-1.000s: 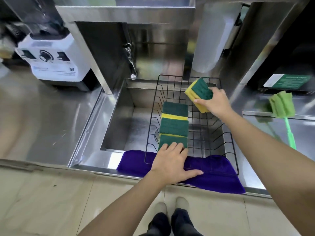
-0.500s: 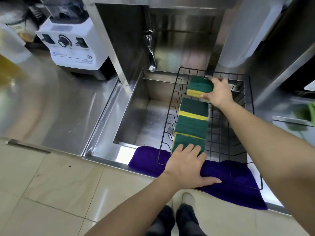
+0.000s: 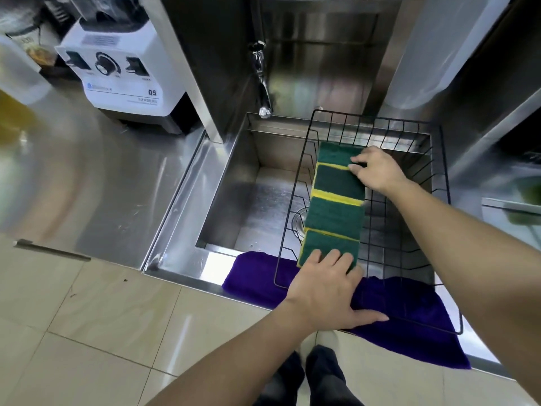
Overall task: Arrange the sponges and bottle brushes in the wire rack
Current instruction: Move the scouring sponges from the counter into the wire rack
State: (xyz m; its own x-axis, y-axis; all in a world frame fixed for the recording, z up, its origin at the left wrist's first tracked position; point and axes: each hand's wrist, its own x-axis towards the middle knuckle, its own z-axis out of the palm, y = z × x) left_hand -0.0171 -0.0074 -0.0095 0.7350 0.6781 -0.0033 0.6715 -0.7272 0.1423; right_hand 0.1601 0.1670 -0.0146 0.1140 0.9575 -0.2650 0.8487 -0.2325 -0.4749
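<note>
Four sponges (image 3: 333, 200) row in rack (image 3: 433, 230). Right hand (image 3: 377, 168) fingertips together pressing far sponge; left hand (image 3: 325, 285) fingers spread flat on near sponge. Uneven push could buckle row.

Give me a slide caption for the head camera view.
Both hands line four sponges in a wire rack.

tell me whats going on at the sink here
A person is lining up green and yellow sponges in a black wire rack set over the sink. Four sponges lie in a row down the rack's left side. The right hand rests its fingers on the farthest sponge, and the left hand presses on the nearest one. A purple cloth lies under the rack's front edge. No bottle brush is in the rack yet.
</note>
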